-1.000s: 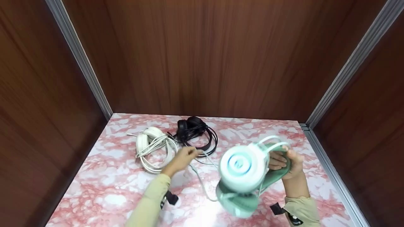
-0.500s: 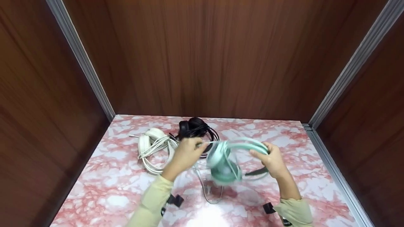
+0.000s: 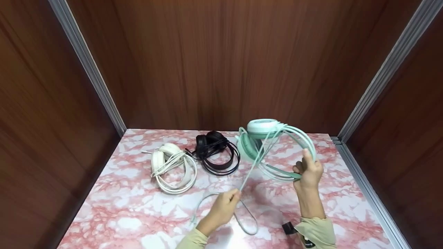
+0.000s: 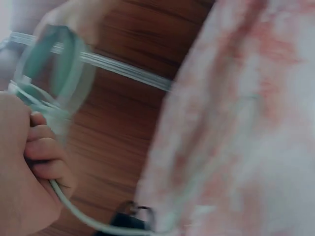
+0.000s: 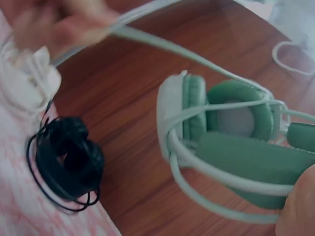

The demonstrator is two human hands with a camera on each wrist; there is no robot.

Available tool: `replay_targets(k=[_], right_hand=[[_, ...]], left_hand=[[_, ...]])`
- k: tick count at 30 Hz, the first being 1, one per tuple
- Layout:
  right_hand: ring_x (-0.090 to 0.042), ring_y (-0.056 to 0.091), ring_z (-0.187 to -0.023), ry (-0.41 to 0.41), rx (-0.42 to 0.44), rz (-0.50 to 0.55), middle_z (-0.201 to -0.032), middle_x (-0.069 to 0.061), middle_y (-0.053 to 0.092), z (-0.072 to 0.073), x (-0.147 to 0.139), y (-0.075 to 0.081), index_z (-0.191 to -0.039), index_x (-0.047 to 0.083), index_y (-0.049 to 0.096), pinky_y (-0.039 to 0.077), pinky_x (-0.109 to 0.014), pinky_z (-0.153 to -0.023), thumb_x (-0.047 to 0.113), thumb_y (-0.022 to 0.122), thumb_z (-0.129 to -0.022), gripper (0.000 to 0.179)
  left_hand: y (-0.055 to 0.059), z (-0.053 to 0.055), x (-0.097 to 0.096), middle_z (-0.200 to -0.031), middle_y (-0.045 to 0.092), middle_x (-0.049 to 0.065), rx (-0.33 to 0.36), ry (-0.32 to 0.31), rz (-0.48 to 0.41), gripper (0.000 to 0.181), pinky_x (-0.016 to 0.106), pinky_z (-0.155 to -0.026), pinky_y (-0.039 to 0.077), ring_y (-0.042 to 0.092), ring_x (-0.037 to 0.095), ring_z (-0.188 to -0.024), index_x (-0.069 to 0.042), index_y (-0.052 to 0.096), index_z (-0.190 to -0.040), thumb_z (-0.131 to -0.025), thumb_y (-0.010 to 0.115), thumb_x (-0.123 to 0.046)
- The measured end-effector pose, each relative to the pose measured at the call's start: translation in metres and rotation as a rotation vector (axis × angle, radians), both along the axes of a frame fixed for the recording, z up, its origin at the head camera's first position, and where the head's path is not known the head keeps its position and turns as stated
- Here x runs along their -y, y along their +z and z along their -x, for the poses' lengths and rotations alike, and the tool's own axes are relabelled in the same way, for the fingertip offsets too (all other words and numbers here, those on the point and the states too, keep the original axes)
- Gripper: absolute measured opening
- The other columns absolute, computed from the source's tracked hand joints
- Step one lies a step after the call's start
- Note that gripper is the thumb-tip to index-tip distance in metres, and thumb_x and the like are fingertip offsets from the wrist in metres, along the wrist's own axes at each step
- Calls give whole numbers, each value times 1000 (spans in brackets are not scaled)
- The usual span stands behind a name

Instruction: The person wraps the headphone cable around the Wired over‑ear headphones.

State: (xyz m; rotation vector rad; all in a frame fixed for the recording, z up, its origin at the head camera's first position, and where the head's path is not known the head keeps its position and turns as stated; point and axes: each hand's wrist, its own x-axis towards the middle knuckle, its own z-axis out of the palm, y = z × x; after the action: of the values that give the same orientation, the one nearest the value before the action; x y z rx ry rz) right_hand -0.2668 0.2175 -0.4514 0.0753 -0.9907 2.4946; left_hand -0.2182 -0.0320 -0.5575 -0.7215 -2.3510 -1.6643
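My right hand (image 3: 309,173) grips the headband of a mint-green headset (image 3: 261,128), holding it raised over the table's right half, ear cups pointing left. In the right wrist view the green padded ear cups (image 5: 238,110) face each other, and strands of cable cross them. My left hand (image 3: 223,207) is closed around the headset's pale green cable (image 3: 249,176), which runs taut from the fist up to the ear cups. Below the fist the cable's loose end (image 3: 254,226) curves over the tabletop. The left wrist view shows the cable (image 4: 74,211) leaving the curled fingers.
A white headset (image 3: 176,186) with its cable bundled lies on the left of the pink marbled table (image 3: 117,193). Close beside it, towards the back, lies a black headset (image 3: 221,166). Brown wood-grain panels (image 3: 221,69) with metal edge strips enclose the back and sides.
The green headset has turned over and risen, its ear cups now further back. My left hand has moved from near the black headset towards the front, drawing the cable taut.
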Motion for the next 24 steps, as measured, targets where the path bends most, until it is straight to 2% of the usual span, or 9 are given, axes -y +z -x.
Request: replay_targets(k=[4,7,9,11,14,18,21,24], right_hand=[[-8,11,-46,274,-134,262,-54,3,12,-5,-12,4,-56,8,41,19,-19,-46,11,60,-96,44],[-8,13,-45,450,-216,397,-55,3,14,-10,-19,7,-58,5,45,23,-20,-47,13,56,-99,43],[-9,16,-44,492,-264,409,-54,3,15,-12,-21,11,-59,4,43,26,-21,-47,13,55,-99,43],[-9,17,-44,530,-307,414,-54,3,16,-13,-23,14,-58,5,39,27,-22,-47,13,54,-99,45],[-9,17,-43,540,-346,384,-52,2,17,-14,-24,17,-58,7,33,26,-22,-48,13,54,-99,47],[-9,18,-43,592,-377,393,-52,2,18,-14,-27,17,-60,8,33,26,-22,-48,14,54,-99,45],[-9,19,-43,667,-409,416,-52,3,19,-13,-30,16,-62,7,37,27,-22,-49,16,56,-98,42],[-8,21,-42,779,-466,418,-53,3,22,-9,-33,17,-67,3,44,28,-22,-50,19,58,-97,37]], left_hand=[[-32,2,-5,-58,30,-11,35,-49,-73,38,16,-42,26,30,-1,-45,-11,35,-68,-105,43,-14],[-47,6,-6,-58,30,-7,50,-63,-113,38,16,-42,26,30,-1,-46,-9,34,-67,-105,41,-10],[-44,4,-3,-60,30,-5,58,-76,-123,38,17,-47,26,29,0,-50,-7,35,-67,-104,41,-8],[-36,2,-1,-61,30,-4,60,-84,-126,38,19,-51,25,26,2,-55,-5,35,-67,-105,40,-8],[-24,-2,3,-61,30,-7,94,-100,-135,39,20,-53,26,26,2,-56,-5,35,-67,-105,39,-9],[-26,3,6,-61,31,-8,88,-101,-112,37,19,-53,26,27,2,-55,-5,36,-67,-105,38,-5],[-30,9,11,-62,33,-6,98,-91,-77,35,19,-53,28,29,3,-56,-2,38,-69,-104,38,-3],[-41,24,18,-63,35,-7,173,-68,-44,36,20,-55,30,32,4,-57,0,42,-70,-105,38,-8]])
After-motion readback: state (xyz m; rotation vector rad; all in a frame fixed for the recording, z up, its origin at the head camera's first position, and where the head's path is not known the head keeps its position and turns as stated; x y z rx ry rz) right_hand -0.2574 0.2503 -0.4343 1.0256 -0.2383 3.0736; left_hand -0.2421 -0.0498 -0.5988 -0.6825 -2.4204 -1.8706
